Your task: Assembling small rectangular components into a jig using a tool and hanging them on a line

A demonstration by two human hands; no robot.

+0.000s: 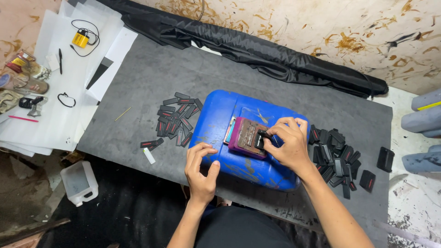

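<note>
We note two bare forearms, sleeveless to the frame's lower edge. Left hand (201, 170) and right hand (285, 143): no rings, no watch, no gloves; nails short. Dark garment over the lap between the arms, plain, unmarked.

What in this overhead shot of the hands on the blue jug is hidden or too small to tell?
Head view:
- Small black piece: mostly covered by the right hand; shape unclear.
- Purple block: its worn top is too small to read.
- Blue jug: near side hidden by the left hand and the person's lap.
- Right pile of black pieces: heaped, too jumbled to count.
- Grey objects: cut by the right edge.
</note>
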